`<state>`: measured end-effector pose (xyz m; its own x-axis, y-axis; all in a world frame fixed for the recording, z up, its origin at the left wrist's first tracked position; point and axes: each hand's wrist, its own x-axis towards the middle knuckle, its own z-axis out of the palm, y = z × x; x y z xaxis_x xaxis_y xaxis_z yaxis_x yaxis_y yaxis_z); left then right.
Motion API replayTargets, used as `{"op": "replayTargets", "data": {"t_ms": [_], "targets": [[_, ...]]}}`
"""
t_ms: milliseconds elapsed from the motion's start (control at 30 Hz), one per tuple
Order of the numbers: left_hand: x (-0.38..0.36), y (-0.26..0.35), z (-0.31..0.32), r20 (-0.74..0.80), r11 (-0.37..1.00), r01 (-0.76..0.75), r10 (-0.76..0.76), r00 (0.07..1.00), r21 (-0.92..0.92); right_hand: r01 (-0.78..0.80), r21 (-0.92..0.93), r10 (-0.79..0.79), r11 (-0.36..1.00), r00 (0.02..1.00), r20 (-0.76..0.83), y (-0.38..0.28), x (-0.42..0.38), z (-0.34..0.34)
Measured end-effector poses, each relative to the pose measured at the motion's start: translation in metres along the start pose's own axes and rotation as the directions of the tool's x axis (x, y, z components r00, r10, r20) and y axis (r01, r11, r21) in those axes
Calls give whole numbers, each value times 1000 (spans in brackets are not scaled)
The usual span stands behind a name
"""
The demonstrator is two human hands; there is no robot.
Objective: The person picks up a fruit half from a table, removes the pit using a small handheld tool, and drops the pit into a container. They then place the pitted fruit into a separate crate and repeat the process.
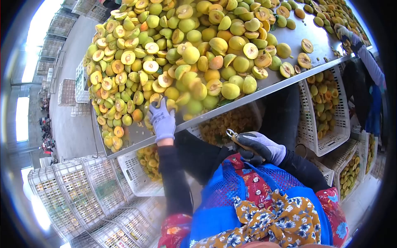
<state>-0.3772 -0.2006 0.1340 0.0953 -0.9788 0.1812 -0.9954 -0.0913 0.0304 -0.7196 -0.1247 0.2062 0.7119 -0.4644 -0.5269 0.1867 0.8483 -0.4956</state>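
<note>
Across the upper half of the view, from ten to two o'clock, a steel counter (289, 41) carries a great heap of fruit (186, 53), yellow-green, some whole and many halved with the stone hollow showing. No writing or label can be read anywhere. Under the counter's edge, at three o'clock, a white slatted crate (326, 140) holds more halved fruit, and a second crate (132, 173) at seven o'clock shows some too; empty stacked crates (74, 194) stand at eight o'clock. At two o'clock another person's gloved hand (345, 32) and sleeve reach onto the counter. Near centre, the left hand (162, 120), in a pale grey glove, stretches straight up from a dark sleeve, fingers spread and curled over one fruit piece (156, 99) at the heap's lower edge; the grip touches it but whether it is closed I cannot tell. At five o'clock from centre the right hand (260, 148), gloved grey and black, is bent back toward the chest with its grip clenched on a small metal pitting tool (232, 134), loop end pointing to ten o'clock.
</note>
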Motion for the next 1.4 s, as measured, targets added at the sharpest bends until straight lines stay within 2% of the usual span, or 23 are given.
{"op": "replayTargets", "data": {"t_ms": [33, 167, 233, 267, 333, 400, 467, 500, 567, 667, 700, 767, 867, 900, 1000, 1033, 1133, 1167, 1200, 1267, 1300, 1367, 1400], "targets": [[7, 1, 7, -43, 991, -131, 131, 990, 1, 29, -50, -29, 998, 1000, 13, -2, -2, 0], [-1, 8, -1, 34, 813, 127, -131, 991, -568, 152, -269, -182, 951, 979, -89, 6, 4, -1], [-17, 33, -34, 356, 345, 398, -181, 917, -850, 337, -525, -427, 781, 902, -56, 22, 21, -3], [-24, 50, -51, 504, 56, 514, -134, 853, -856, 343, -660, -481, 668, 876, -31, 19, 23, 2], [-36, 75, -68, 544, -149, 541, 19, 839, -828, 319, -867, -574, 382, 817, 48, 7, 24, 16], [-54, 88, -43, 597, -486, 557, 87, 797, -673, 241, -916, -533, 320, 845, 36, -1, 23, 26], [-68, 104, -45, 564, -521, 553, 157, 811, -650, 200, -935, -535, 292, 845, 13, -3, 24, 32], [-69, 115, -61, 559, -462, 558, 150, 815, -690, 205, -941, -567, 270, 823, 16, -4, 23, 34], [-79, 112, -49, 114, 295, 76, 116, 987, -953, 176, -953, -569, 245, 822, 6, 0, 22, 31], [-99, 109, -15, 165, 336, 131, 75, 983, -933, 160, -964, -586, 214, 810, 4, 4, 21, 29], [-89, 123, -40, 321, 163, 317, -6, 947, -934, 159, -966, -594, 205, 805, 7, 6, 21, 29], [-89, 128, -45, -171, 650, -255, 192, 966, -716, 143, -962, -567, 232, 824, -14, 7, 19, 31], [-87, 146, -59, 178, 351, 191, -71, 982, -917, 203, -942, -604, 267, 797, 0, 16, 21, 29], [-88, 151, -61, 320, 69, 330, -119, 940, -942, 236, -932, -629, 275, 777, 11, 20, 24, 26], [-90, 162, -64, 351, -87, 341, -145, 925, -936, 427, -410, -473, 806, 881, -13, 33, 36, 13], [-92, 165, -59, 398, -180, 369, -167, 902, -912, -18, -81, 13, 997, 998, -58, -10, 7, 31], [-89, 160, -52, 393, -400, 371, 29, 919, -838, -328, 612, 12, 719, 887, 462, 12, 20, 2], [-88, 156, -48, 364, -298, 362, 52, 930, -883, -480, 716, 13, 507, 835, 550, 17, 23, -2], [-88, 151, -44, 334, -194, 342, 75, 940, -919, -423, 707, -21, 567, 850, 526, 18, 22, -1], [-97, 138, -34, -69, 467, -120, 125, 990, -876, -307, 660, -41, 686, 889, 456, 15, 15, -1], [-105, 130, -27, -303, 786, -283, 128, 944, -550, -254, 616, -25, 746, 913, 407, 11, 12, -2], [-116, 84, -18, 297, 285, 436, -421, 857, -854, -135, 431, 33, 892, 971, 236, -2, 2, 0], [-103, 88, -70, 225, 401, 426, -458, 860, -811, -83, 272, 55, 959, 992, 111, -9, -2, -1]]}}
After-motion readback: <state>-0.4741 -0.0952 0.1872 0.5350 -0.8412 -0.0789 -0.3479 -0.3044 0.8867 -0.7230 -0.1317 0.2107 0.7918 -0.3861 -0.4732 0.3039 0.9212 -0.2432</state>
